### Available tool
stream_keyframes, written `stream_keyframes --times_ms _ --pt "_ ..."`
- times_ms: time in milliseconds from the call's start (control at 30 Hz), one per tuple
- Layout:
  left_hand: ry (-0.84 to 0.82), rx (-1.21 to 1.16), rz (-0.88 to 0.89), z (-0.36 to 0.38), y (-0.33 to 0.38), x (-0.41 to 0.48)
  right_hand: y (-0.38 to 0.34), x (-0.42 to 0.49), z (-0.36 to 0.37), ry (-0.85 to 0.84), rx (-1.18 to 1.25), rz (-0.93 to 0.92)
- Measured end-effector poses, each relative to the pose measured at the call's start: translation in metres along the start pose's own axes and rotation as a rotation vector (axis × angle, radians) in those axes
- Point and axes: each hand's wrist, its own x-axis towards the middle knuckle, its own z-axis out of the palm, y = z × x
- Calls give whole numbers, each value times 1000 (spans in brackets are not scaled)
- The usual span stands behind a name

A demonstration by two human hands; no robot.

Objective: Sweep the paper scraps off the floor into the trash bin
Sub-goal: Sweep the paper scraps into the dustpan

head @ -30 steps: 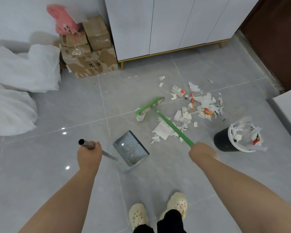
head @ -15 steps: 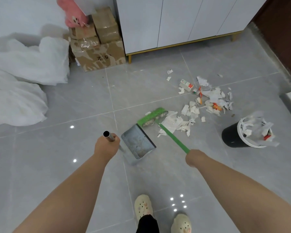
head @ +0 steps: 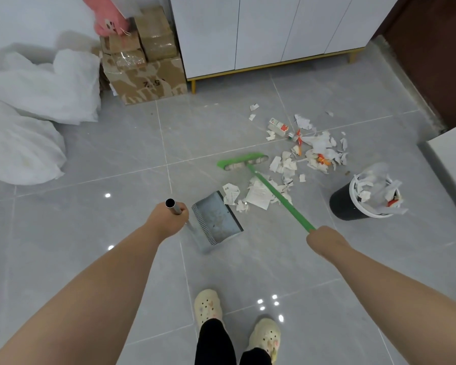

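The left grip (head: 169, 219) is clenched round the steel handle (head: 173, 207) of the dustpan (head: 216, 219), angling its open lip toward the paper scraps (head: 258, 196) on the floor. The right grip (head: 324, 239) clasps the green broom (head: 282, 198), its head beyond the nearest scraps, likely to drag them in. The trash bin (head: 340, 206), already stuffed with paper, waits just right.

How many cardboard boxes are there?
4 visible: a big box beside the cabinet; three smaller boxes stacked on it, left, middle, right. More may hide behind.
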Motion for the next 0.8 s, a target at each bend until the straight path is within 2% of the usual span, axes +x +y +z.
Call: stream_keyframes --times_ms 133,200,333,633,800 --pt "30 -37 2 15 12 2 -14 4 8 -234 176 51" --pt "94 -56 -43 22 16 3 -14 1 18 -335 132 49" --pt "182 -57 -81 36 18 0 -4 -21 39 -419 63 2" --pt "208 -55 -151 49 24 -7 24 -49 18 -572 318 71" --pt "164 -70 -169 50 20 -11 65 -37 -11 -536 434 93"
